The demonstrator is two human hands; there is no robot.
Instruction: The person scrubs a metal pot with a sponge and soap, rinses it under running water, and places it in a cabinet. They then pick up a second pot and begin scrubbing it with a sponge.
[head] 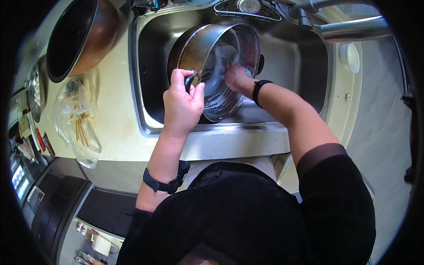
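Observation:
A large metal pot [196,49] lies tilted on its side in the stainless-steel sink [309,76], its mouth turned to the right and towards me. Brown stains mark its outer wall. My left hand [184,106] grips the pot's near black handle [189,81]. Inside the pot is my right hand [236,77], low against the inner surface, among white suds [217,96]. A small pale bluish patch shows beside that wrist; whether the fingers hold a scrubber is hidden. The pot's other black handle [261,64] sticks out on the far right side.
A brown wok-like pan [96,43] leans on the counter at the left, near a metal lid [36,92]. A clear plastic bag [78,122] with thin wooden sticks lies there. A wire rack [228,13] and a metal faucet pipe [354,29] border the sink, with a white bowl [349,58] at right.

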